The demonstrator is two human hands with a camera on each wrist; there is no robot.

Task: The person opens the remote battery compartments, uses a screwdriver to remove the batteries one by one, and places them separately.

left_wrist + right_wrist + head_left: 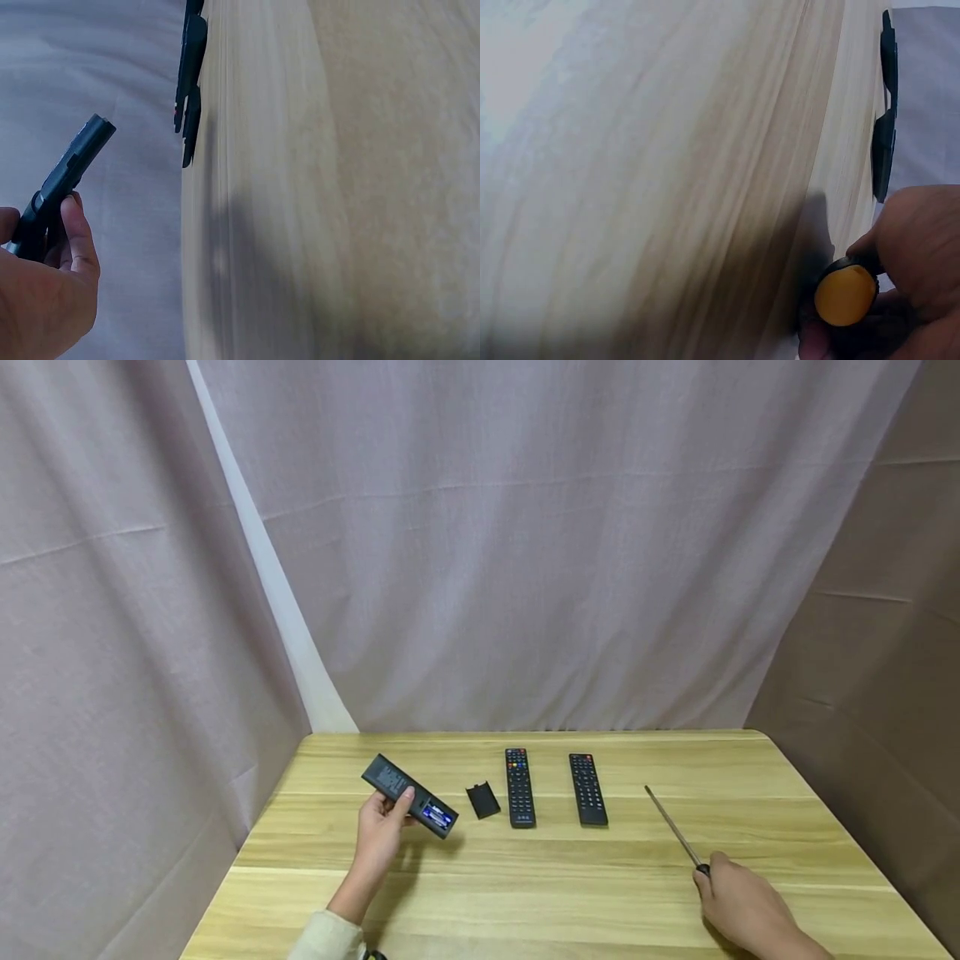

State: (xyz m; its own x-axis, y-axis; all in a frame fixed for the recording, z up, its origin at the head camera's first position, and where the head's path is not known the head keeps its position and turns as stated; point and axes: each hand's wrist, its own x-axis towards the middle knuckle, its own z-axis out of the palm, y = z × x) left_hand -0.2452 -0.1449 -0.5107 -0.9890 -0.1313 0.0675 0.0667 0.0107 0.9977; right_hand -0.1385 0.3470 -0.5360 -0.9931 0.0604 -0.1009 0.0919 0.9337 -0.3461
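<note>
My left hand [381,831] grips a black remote control [397,779] above the table, its back turned up. Two blue batteries [437,815] show in its uncovered compartment. The left wrist view catches that remote [71,165] edge-on between thumb and fingers. On the table to its right lies a detached black battery cover [483,800]. At the right, my right hand [746,902] holds a screwdriver [672,827] by its dark handle, the shaft pointing forward and left. In the right wrist view the handle's yellow-orange end [846,295] faces the camera.
Two more black remotes lie button side up on the wooden table [570,893]: one with coloured keys [520,789] near the middle, another [588,789] to its right. Grey-pink curtains [525,568] hang behind the table and at its sides.
</note>
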